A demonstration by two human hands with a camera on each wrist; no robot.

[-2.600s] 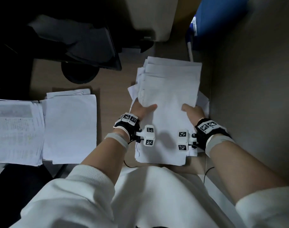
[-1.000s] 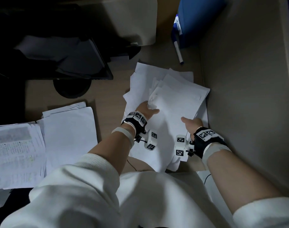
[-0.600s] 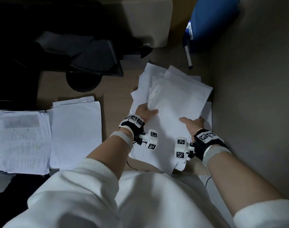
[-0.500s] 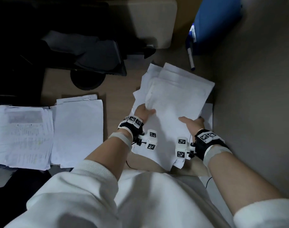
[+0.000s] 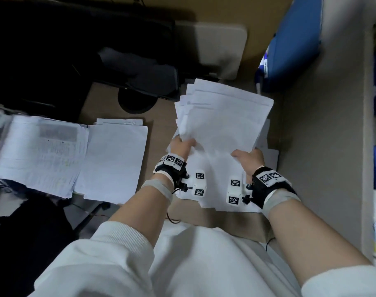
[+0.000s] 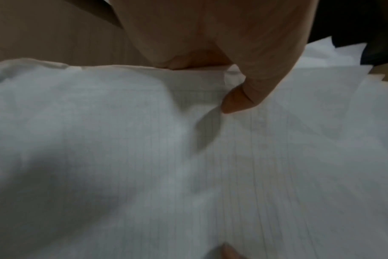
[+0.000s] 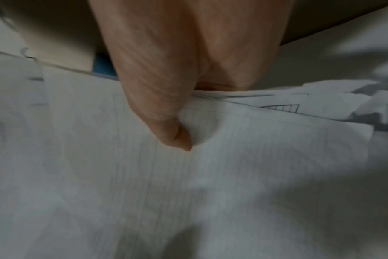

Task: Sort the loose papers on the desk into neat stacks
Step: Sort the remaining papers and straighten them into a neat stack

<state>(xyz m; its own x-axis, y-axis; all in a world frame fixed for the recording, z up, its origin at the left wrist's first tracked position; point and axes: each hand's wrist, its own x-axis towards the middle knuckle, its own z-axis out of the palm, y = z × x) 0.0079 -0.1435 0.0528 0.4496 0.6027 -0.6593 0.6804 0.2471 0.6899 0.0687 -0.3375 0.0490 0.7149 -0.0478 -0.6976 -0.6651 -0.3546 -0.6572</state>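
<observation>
Papers (image 5: 223, 123) fan unevenly, faintly lined, edges misaligned.

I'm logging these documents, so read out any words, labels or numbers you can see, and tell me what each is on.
No text is legible.
Printed stack, far left: lines of text and a grey block, too blurred.
Held papers: only faint ruled lines.
Blue box: label on its edge, too small.
Wrist markers: patterns only.

Dim wooden desk (image 5: 161, 129); grey partition (image 5: 324, 146)
</observation>
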